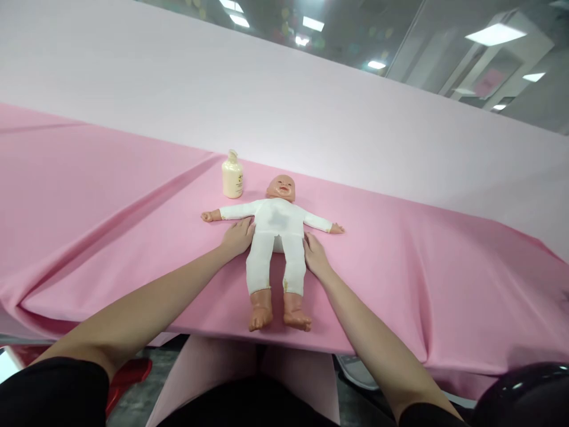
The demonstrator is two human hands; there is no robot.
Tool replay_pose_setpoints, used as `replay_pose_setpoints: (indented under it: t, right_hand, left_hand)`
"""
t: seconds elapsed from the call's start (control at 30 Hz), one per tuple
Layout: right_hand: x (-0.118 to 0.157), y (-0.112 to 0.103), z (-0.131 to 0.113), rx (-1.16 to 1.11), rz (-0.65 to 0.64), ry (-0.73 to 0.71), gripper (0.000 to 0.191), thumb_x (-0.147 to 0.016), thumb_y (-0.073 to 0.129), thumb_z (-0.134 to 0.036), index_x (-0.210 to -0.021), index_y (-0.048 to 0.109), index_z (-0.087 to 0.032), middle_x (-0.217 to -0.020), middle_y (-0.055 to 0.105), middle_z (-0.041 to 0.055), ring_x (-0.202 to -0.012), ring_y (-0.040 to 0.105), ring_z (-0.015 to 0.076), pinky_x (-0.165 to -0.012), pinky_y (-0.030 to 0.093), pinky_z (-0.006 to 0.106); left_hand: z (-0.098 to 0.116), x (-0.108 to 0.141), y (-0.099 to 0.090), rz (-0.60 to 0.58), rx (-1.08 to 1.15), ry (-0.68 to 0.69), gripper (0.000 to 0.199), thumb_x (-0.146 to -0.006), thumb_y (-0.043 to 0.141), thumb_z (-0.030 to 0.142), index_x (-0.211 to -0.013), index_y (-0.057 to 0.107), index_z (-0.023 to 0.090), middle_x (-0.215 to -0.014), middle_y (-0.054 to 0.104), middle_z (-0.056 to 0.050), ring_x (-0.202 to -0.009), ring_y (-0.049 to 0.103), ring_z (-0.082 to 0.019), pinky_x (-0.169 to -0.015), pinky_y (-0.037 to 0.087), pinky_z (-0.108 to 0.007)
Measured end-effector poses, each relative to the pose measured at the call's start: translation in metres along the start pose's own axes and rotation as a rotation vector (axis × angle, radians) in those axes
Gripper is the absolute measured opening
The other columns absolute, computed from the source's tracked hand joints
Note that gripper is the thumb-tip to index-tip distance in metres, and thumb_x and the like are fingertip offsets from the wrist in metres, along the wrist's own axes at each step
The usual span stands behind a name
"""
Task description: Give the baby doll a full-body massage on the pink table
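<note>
A baby doll [279,218] lies on its back with its head away from me, arms spread and feet toward me. It has a white cloth body with a grey stain on the chest and bare plastic head, hands and feet. My left hand [239,236] rests against its side at the waist, fingers stretched toward the body. On the opposite side my right hand [315,252] lies against the hip, fingers extended, their tips partly hidden by the doll. Beyond the doll's outstretched arm stands a cream pump bottle [233,177], upright, apart from both hands.
A pink cloth [377,267] with folds covers the table. Behind it rises a white panel [311,112], with glass above reflecting ceiling lights. A red object [128,379] shows below the table at left, and a shiny black rounded object [528,394] sits at lower right.
</note>
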State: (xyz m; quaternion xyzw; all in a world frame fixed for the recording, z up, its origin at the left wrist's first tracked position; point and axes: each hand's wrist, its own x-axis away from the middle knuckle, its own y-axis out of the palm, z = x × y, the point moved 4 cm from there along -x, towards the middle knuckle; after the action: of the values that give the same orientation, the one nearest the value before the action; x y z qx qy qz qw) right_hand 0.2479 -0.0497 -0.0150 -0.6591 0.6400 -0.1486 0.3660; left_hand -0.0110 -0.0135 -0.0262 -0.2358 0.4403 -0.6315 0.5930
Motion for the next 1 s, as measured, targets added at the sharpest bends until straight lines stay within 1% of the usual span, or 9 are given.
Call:
replay_pose_setpoints:
  t: [0.07, 0.13, 0.23, 0.33, 0.5, 0.6, 0.8, 0.93, 1.0]
  right_hand:
    - [-0.003, -0.001, 0.005, 0.118, 0.005, 0.006, 0.038, -0.098, 0.027, -0.037, -0.116, 0.055, -0.017, -0.119, 0.059, 0.0102, -0.115, 0.049, 0.0228, -0.100, 0.035, 0.037]
    - [-0.005, 0.000, 0.010, 0.232, 0.007, 0.017, 0.036, -0.098, 0.028, -0.033, -0.114, 0.056, -0.016, -0.119, 0.059, 0.0107, -0.115, 0.048, 0.0227, -0.100, 0.034, 0.035]
    - [-0.008, 0.004, 0.017, 0.417, -0.020, 0.059, 0.037, -0.097, 0.028, -0.029, -0.124, 0.051, -0.017, -0.132, 0.051, 0.0113, -0.124, 0.042, 0.0232, -0.103, 0.029, 0.035]
    - [-0.015, 0.008, 0.024, 0.519, -0.035, 0.113, 0.043, -0.096, 0.030, -0.029, -0.135, 0.043, -0.019, -0.144, 0.039, 0.0099, -0.132, 0.032, 0.0242, -0.107, 0.024, 0.036]
    - [-0.036, 0.012, 0.040, 0.561, -0.024, 0.195, 0.049, -0.096, 0.024, -0.032, -0.143, 0.032, -0.023, -0.150, 0.030, 0.0075, -0.137, 0.023, 0.0246, -0.108, 0.019, 0.040]
    - [-0.051, 0.011, 0.051, 0.586, -0.007, 0.251, 0.051, -0.096, 0.023, -0.036, -0.146, 0.028, -0.024, -0.151, 0.027, 0.0079, -0.138, 0.021, 0.0250, -0.109, 0.017, 0.043]
    - [-0.075, 0.008, 0.071, 0.618, 0.029, 0.364, 0.057, -0.094, 0.024, -0.044, -0.142, 0.035, -0.015, -0.148, 0.031, 0.0151, -0.136, 0.021, 0.0302, -0.107, 0.015, 0.050]
    - [-0.087, 0.005, 0.081, 0.610, 0.066, 0.425, 0.059, -0.094, 0.025, -0.042, -0.141, 0.036, -0.007, -0.147, 0.031, 0.0210, -0.135, 0.023, 0.0338, -0.107, 0.013, 0.053]
    - [-0.093, 0.004, 0.085, 0.600, 0.083, 0.451, 0.059, -0.093, 0.026, -0.039, -0.141, 0.036, -0.006, -0.146, 0.031, 0.0225, -0.135, 0.024, 0.0348, -0.107, 0.012, 0.053]
  left_hand:
    - [-0.004, -0.006, 0.003, 0.008, -0.087, 0.046, 0.049, -0.100, 0.017, 0.035, -0.137, 0.038, 0.011, -0.141, 0.043, -0.015, -0.129, 0.040, -0.027, -0.107, 0.029, -0.042]
    - [-0.009, -0.012, 0.007, 0.012, -0.147, 0.065, 0.048, -0.099, 0.019, 0.033, -0.136, 0.039, 0.010, -0.141, 0.044, -0.015, -0.129, 0.039, -0.026, -0.107, 0.028, -0.041]
    - [-0.017, -0.022, 0.012, 0.027, -0.178, 0.018, 0.047, -0.099, 0.021, 0.035, -0.134, 0.042, 0.012, -0.140, 0.045, -0.015, -0.130, 0.039, -0.026, -0.108, 0.026, -0.041]
    - [-0.025, -0.034, 0.017, 0.035, -0.183, -0.019, 0.048, -0.097, 0.024, 0.038, -0.134, 0.043, 0.013, -0.141, 0.044, -0.015, -0.130, 0.038, -0.028, -0.107, 0.025, -0.043]
    - [-0.037, -0.051, 0.022, 0.064, -0.187, -0.080, 0.049, -0.094, 0.031, 0.037, -0.136, 0.043, 0.015, -0.144, 0.040, -0.015, -0.132, 0.034, -0.032, -0.109, 0.019, -0.050]
    - [-0.044, -0.060, 0.024, 0.092, -0.176, -0.130, 0.050, -0.091, 0.035, 0.037, -0.135, 0.046, 0.013, -0.143, 0.040, -0.017, -0.133, 0.032, -0.034, -0.109, 0.017, -0.052]
    - [-0.056, -0.081, 0.028, 0.143, -0.117, -0.219, 0.054, -0.089, 0.042, 0.041, -0.133, 0.049, 0.011, -0.142, 0.041, -0.020, -0.134, 0.030, -0.039, -0.106, 0.018, -0.057]
    - [-0.062, -0.090, 0.029, 0.182, -0.055, -0.266, 0.053, -0.088, 0.046, 0.038, -0.126, 0.055, 0.002, -0.135, 0.045, -0.028, -0.131, 0.033, -0.043, -0.105, 0.016, -0.060]
    - [-0.063, -0.093, 0.029, 0.208, -0.004, -0.266, 0.052, -0.087, 0.048, 0.035, -0.123, 0.056, -0.003, -0.132, 0.047, -0.032, -0.130, 0.033, -0.043, -0.106, 0.012, -0.059]
